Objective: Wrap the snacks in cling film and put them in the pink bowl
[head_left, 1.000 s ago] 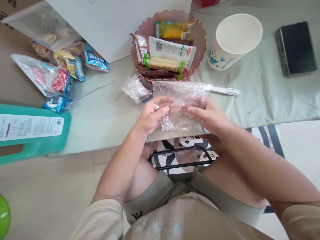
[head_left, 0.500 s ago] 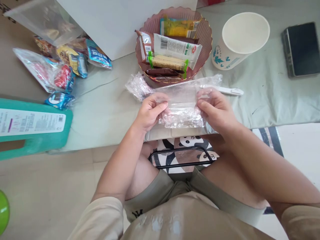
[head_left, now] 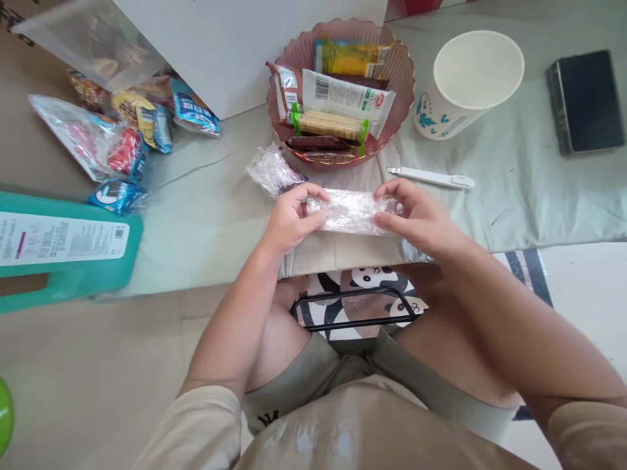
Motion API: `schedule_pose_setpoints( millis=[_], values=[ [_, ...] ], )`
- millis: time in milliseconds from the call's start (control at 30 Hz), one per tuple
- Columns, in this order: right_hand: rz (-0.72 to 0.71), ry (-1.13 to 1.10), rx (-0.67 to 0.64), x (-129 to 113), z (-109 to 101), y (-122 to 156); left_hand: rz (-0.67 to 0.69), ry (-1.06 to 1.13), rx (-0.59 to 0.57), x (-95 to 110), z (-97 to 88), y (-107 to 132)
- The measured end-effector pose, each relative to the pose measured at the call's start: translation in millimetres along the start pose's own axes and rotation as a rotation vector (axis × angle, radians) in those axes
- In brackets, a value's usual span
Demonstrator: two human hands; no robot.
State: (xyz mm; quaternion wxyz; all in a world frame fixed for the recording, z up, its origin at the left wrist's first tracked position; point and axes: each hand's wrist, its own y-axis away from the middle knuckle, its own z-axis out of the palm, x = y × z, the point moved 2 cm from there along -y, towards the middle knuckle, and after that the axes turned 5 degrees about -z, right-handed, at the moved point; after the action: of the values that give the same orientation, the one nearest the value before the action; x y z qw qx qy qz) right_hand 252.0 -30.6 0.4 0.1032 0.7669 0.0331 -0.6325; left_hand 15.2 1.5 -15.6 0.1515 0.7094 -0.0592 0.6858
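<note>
A clear plastic bag [head_left: 350, 210], folded into a narrow crumpled strip, lies between my two hands at the near edge of the low table. My left hand [head_left: 294, 219] pinches its left end with thumb and fingers closed. My right hand [head_left: 416, 219] grips its right end, fingers curled round it. Just beyond, a pink scalloped bowl [head_left: 399, 85] holds several wrapped snack bars [head_left: 345, 98]. Another crumpled clear wrapper [head_left: 272, 171] lies left of the bag.
A white paper cup [head_left: 465, 81] and a white pen-like tool [head_left: 431, 177] sit to the right, a black phone [head_left: 585, 101] at far right. Loose snack packets [head_left: 122, 140] lie at left by a white box [head_left: 235, 46]. A teal container [head_left: 63, 251] is near left.
The bag was spread open and held upright between my hands. It has been folded down into a narrow strip, and my hands have moved slightly apart to its ends.
</note>
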Motion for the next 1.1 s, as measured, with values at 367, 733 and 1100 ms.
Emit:
schedule_pose_setpoints(
  millis=[367, 733, 1100],
  values=[
    [-0.063, -0.189, 0.111, 1.2, -17.1, -0.7, -0.118, 0.05, -0.213, 5.9, 6.6, 5.9],
    [0.268, 0.069, -0.517, -13.0, 20.4, 11.5, 0.418, -0.458, 0.15, 2.5, 12.0, 8.0],
    [-0.033, -0.087, -0.341, -15.6, 15.7, 8.5, 0.411, -0.471, -0.074, 3.6, 44.3, 17.8]
  ],
)
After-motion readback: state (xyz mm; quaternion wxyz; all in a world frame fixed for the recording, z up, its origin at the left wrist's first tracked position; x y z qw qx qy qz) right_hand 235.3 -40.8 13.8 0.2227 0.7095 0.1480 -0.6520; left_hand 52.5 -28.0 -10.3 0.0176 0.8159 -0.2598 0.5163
